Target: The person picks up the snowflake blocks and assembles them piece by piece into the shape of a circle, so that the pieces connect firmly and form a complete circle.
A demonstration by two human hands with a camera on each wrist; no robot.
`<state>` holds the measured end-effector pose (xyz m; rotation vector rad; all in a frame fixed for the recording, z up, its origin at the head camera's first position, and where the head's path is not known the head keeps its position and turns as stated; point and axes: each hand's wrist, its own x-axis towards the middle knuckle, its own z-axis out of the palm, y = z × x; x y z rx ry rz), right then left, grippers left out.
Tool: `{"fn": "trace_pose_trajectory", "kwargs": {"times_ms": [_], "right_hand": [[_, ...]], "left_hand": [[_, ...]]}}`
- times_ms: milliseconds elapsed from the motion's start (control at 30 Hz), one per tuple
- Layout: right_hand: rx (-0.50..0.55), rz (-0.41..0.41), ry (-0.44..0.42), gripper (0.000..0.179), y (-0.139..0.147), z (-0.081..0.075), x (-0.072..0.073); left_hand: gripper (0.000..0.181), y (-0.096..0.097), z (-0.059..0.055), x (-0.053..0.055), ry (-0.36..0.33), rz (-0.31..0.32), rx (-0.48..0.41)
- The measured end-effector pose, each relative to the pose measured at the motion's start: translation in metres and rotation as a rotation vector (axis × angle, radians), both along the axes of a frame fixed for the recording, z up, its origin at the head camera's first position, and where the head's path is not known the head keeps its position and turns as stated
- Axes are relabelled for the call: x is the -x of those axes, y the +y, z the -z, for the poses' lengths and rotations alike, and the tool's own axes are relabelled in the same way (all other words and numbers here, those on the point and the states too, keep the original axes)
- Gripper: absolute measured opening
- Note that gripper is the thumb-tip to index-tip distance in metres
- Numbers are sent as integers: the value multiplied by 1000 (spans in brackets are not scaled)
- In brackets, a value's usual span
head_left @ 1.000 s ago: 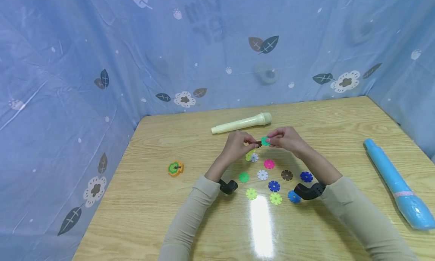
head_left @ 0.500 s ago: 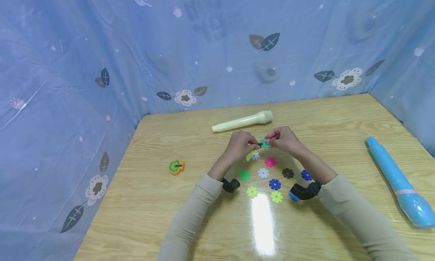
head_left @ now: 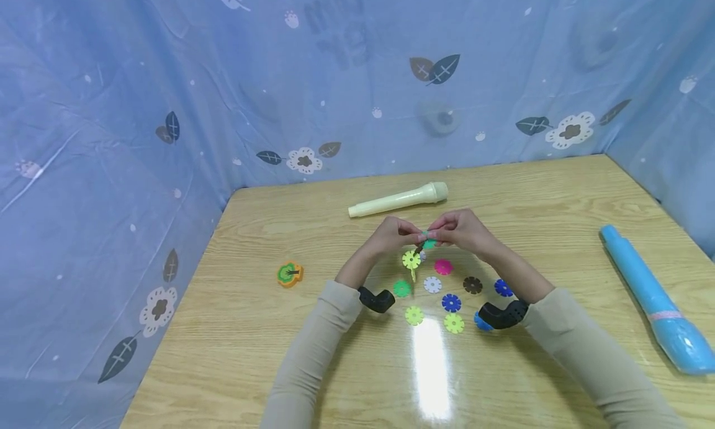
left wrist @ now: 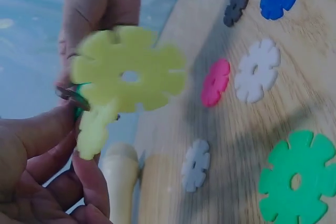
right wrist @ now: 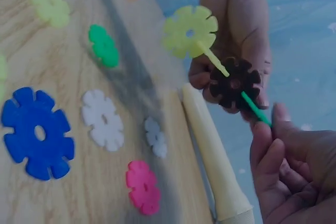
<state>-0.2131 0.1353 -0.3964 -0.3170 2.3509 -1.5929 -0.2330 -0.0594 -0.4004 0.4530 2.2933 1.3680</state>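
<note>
In the head view my left hand (head_left: 391, 236) and right hand (head_left: 465, 231) meet above the far side of a scatter of discs. The left fingers hold a brown notched flower disc (right wrist: 221, 92) that carries two linked yellow flower discs, one face-on (right wrist: 178, 31) and one edge-on (right wrist: 213, 59) in the right wrist view. My right thumb and fingers pinch a green flower disc (right wrist: 256, 109), seen edge-on, its edge right at the brown disc's rim. Over the table the yellow pair hangs from the brown disc, and the left wrist view shows it large before the fingers.
Pink (head_left: 444, 267), white (head_left: 432, 285), green (head_left: 401, 289), dark blue (head_left: 451, 303) and other flower discs lie below the hands. A cream toy microphone (head_left: 399, 200) lies behind them, a blue wrapped one (head_left: 650, 302) at right, an orange tree-pattern piece (head_left: 290, 274) at left.
My hands have drawn together, bringing the green disc against the brown one. The yellow pair has turned and now hangs lower, one disc facing the head camera.
</note>
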Motion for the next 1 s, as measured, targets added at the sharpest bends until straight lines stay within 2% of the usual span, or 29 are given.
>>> {"fn": "trace_pose_trajectory", "kwargs": {"times_ms": [100, 167, 233, 400, 500, 600, 833, 1000], "right_hand": [[-27, -5, 45, 33, 11, 4, -4], [-54, -42, 77, 34, 24, 10, -6], [-94, -116, 98, 34, 40, 18, -9], [-123, -375, 103, 33, 69, 33, -14], [-147, -456, 91, 34, 74, 36, -17], [-205, -460, 94, 36, 74, 38, -19], [-279, -372, 138, 31, 72, 44, -23], [-343, -353, 132, 26, 71, 41, -23]], "left_hand": [[21, -2, -1, 0, -27, -31, 18], [21, -5, -1, 0, -43, -47, 21], [21, -9, 0, 1, -54, -62, 19], [22, -18, 4, 3, -65, -101, 10], [23, -20, 4, 3, -68, -115, 19], [24, -20, 3, 2, -70, -116, 16], [23, -17, 6, 1, -77, -105, -15], [23, -15, 9, 0, -90, -91, -16]]}}
